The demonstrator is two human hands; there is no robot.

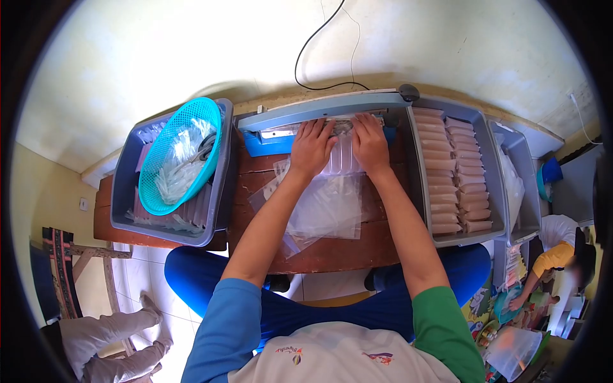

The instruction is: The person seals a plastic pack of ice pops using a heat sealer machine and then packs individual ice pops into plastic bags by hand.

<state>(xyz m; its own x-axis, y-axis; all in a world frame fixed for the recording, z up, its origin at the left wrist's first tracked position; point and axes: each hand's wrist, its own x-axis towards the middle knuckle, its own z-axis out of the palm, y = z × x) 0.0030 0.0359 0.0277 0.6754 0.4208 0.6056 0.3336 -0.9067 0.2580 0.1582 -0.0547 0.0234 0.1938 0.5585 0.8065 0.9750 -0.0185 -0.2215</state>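
A blue impulse sealer [267, 145] with a long grey lever arm [325, 107] stands at the back of the brown wooden table. My left hand [311, 148] lies with its fingers stretched forward on the sealer bed, at the left edge of a clear plastic bag [343, 154]. On the bag's other side my right hand [370, 143] rests the same way, fingers extended. The lever arm is raised just beyond my fingertips. Nearer to me, a loose pile of flat clear plastic bags [329, 207] spreads over the tabletop. My fingertips partly cover the sealing strip.
At left, a turquoise basket [148, 183] with plastic pieces sits on a grey tub [118, 210]. At right, a grey crate [499, 217] holds rows of filled pinkish pouches [440, 167]; another grey bin [530, 191] adjoins it. A person in yellow sleeves [554, 258] works far right.
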